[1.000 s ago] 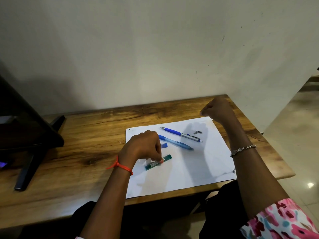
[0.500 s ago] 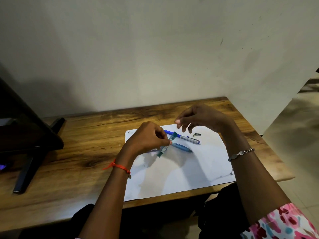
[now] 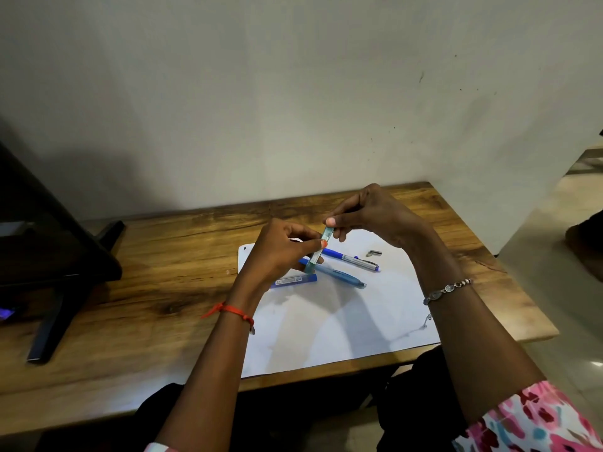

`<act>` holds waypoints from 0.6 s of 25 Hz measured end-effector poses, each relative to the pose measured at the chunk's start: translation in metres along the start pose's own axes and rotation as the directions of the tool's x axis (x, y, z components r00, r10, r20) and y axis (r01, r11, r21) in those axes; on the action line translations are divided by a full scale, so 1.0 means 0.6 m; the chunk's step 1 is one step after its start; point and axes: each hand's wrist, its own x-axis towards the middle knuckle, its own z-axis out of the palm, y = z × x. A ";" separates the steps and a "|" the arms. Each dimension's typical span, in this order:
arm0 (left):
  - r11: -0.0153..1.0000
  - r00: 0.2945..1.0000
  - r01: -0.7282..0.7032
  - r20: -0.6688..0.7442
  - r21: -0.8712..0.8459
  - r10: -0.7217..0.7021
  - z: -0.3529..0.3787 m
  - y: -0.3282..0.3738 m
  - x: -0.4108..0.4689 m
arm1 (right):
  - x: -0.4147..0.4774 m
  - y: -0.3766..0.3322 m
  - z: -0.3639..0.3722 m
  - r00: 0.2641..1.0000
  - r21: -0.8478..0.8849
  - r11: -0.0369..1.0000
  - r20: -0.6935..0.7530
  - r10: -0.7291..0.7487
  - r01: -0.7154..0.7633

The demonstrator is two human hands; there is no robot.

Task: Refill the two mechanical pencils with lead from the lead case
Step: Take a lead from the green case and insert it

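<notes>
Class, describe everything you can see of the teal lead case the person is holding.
The lead case is a slim teal stick of translucent-looking plastic, held tilted near upright above the paper. The left hand grips its lower half; the right hand pinches its top end. Whether it is open cannot be told.

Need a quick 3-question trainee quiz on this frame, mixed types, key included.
1. True or false: the left hand and right hand both hold the green lead case.
2. The light blue mechanical pencil lies: A) on the white paper; B) in a hand; C) on the floor.
3. Fill in: the ___ hand pinches the case's top end.

Key: 1 true; 2 A; 3 right.
</notes>
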 end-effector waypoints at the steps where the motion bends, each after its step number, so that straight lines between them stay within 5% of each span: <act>1: 1.000 1.000 0.008 0.005 -0.012 -0.008 0.000 0.000 0.000 | 0.000 0.000 0.000 0.999 0.033 0.999 -0.037 -0.001 0.002; 5: 1.000 1.000 0.015 -0.011 -0.020 -0.015 0.001 0.000 -0.002 | 0.001 0.001 -0.021 0.982 0.202 0.979 -0.188 0.027 0.012; 11: 0.998 0.994 -0.029 -0.107 0.049 0.034 -0.001 -0.001 0.003 | -0.003 0.004 -0.006 0.969 0.317 0.916 0.088 0.231 -0.247; 15: 0.993 0.986 -0.066 -0.147 0.101 0.080 -0.003 -0.002 0.005 | -0.004 0.007 -0.002 0.948 0.338 0.887 0.076 0.308 -0.315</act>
